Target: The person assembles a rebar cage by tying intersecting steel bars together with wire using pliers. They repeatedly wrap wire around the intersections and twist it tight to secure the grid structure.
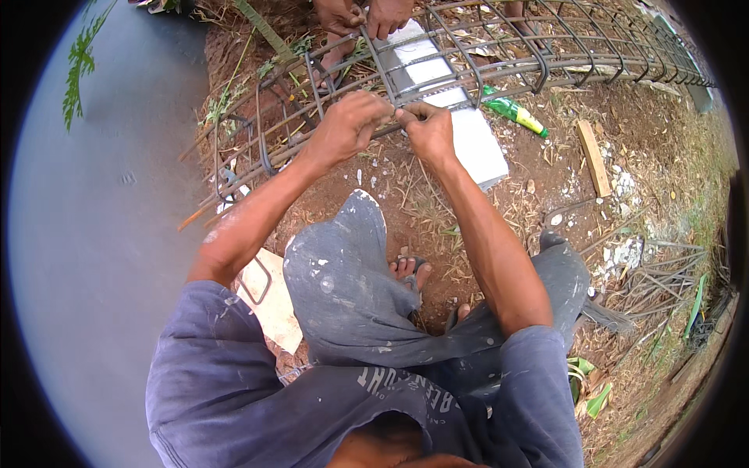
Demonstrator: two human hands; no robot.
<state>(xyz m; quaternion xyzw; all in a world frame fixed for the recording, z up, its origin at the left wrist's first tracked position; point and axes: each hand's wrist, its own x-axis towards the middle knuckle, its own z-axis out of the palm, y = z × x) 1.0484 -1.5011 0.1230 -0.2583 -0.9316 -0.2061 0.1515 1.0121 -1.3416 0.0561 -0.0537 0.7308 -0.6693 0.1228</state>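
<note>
A long rebar cage (499, 70) of thin bars with square stirrups (378, 62) stretches across in front of me. Along its near edge, beside one stirrup, my left hand (355, 118) and my right hand (427, 131) meet with fingers closed in a pinch. Whatever lies between their fingertips is too small to make out. On the far side, another person's two hands (365, 15) hold the top of that same stirrup. Beneath the cage lies a long white block (476, 148), its near end sticking out toward me.
A green plastic bottle (516, 114) and a short wooden piece (594, 158) lie right of the block. A bent stirrup (257, 282) rests on a pale board (273, 312) by my left leg. Dry stalks (663, 273) litter the right. A smooth grey surface (117, 203) fills the left.
</note>
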